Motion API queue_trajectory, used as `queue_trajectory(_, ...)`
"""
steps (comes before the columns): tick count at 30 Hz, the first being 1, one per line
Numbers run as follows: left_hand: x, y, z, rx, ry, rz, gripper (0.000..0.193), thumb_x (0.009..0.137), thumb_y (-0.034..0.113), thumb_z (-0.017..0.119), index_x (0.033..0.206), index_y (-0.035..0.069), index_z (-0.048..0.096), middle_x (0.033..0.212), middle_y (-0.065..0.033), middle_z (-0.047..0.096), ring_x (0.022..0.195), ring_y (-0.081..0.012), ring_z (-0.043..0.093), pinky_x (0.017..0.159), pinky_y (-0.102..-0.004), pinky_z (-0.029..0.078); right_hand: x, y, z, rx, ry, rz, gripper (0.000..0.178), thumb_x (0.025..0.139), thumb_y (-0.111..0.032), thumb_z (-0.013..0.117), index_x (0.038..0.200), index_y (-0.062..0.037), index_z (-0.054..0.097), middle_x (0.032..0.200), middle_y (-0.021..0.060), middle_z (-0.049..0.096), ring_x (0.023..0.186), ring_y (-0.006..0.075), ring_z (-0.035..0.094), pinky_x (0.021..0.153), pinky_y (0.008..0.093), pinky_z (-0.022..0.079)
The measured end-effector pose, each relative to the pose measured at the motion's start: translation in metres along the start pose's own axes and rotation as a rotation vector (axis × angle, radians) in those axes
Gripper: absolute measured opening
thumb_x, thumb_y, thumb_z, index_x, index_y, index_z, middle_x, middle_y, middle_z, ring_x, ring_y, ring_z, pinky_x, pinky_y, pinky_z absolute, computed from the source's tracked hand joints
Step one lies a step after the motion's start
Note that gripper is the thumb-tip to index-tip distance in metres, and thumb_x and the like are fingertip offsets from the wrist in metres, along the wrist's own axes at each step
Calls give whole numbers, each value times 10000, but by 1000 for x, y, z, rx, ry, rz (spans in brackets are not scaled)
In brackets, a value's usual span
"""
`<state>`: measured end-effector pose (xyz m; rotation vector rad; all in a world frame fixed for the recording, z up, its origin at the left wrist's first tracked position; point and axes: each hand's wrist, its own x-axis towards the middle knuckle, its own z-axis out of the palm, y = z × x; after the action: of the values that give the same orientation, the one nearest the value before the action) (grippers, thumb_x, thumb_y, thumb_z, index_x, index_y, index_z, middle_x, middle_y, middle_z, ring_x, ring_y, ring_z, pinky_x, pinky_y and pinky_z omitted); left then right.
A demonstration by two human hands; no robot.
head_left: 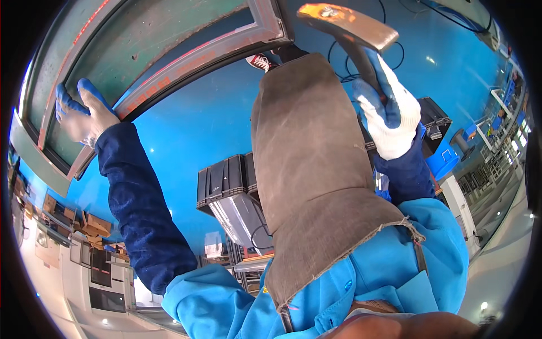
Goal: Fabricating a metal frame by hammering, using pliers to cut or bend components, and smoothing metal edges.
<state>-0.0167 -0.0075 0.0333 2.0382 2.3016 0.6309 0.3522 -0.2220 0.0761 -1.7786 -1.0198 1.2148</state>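
red writing marks the metal frame; right hand grips a hammer

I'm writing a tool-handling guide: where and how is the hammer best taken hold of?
By its dark handle, I'd say, coming from the person's right and the body side, fingers wrapped around it, as the gloved right hand does. The handle is slim and runs toward the body, while the hammer head is broader and lies crosswise at its far end.
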Motion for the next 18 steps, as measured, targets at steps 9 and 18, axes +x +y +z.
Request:
queue_trajectory(9,-6,-6,6,31,0,-23,537,895,514,482,1336,208,502,1371,-152,456,1288,-342,391,1071,-509,307,-14,-19,5,-228,147,-159,415,868,5,628,1268,69,537,1092,137,669,734,101,629,669,189,510)
queue_trajectory(18,-5,-6,4,10,-24,-31,568,882,526,478,1356,212,489,1401,-154,434,1312,-355,361,1073,-513,300,-13,-30,9,-214,165,-68,490,829,-112,713,1279,2,557,1150,155,647,916,213,661,819,276,519)
